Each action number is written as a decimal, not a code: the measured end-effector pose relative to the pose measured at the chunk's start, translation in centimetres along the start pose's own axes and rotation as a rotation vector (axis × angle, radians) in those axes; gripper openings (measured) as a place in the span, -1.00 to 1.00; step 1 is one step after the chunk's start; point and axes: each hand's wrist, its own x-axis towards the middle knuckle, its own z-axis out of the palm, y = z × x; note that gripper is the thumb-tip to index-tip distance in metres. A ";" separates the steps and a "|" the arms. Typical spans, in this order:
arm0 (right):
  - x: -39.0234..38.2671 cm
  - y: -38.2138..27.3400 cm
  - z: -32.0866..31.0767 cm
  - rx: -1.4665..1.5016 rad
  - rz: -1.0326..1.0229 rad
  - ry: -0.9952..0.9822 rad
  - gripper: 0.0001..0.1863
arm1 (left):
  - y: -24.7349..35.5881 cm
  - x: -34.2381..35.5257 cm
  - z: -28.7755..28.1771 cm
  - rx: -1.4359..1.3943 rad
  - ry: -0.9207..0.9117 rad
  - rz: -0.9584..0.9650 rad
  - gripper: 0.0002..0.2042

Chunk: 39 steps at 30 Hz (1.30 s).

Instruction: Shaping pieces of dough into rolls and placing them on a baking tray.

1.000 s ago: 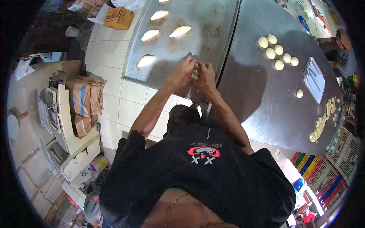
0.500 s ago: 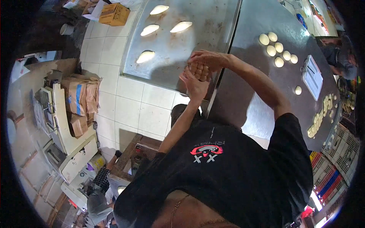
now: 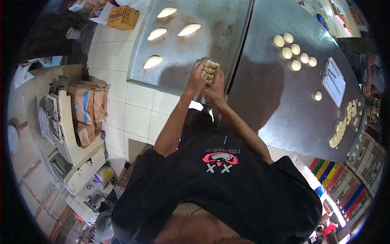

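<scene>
left hand (image 3: 196,81) and right hand (image 3: 215,88) gripped a pale, knobbly dough lump (image 3: 209,70). it was above a grey metal tray (image 3: 217,28) (by its near right corner).

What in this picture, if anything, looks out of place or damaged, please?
One dough ball sits alone beside the white board, apart from the seven other balls. The metal tray has brown stains, so its surface looks worn. Nothing else stands out clearly.
</scene>
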 end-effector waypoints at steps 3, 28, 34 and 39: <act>-0.8 -4.1 -0.3 0.066 0.144 -0.081 -0.24 | -1.9 0.0 -2.1 -0.183 -0.059 -0.008 -0.41; -1.4 1.4 -8.0 -0.257 -0.135 0.233 -0.57 | -6.4 2.1 -20.2 0.800 0.060 0.350 -0.65; -3.1 2.4 -9.9 -0.225 -0.045 0.340 -0.59 | -4.6 0.8 -20.3 0.912 0.056 0.375 -0.42; -4.5 3.2 -11.2 -0.236 -0.016 0.419 -0.58 | -4.4 0.0 -19.1 1.046 -0.085 0.333 -0.32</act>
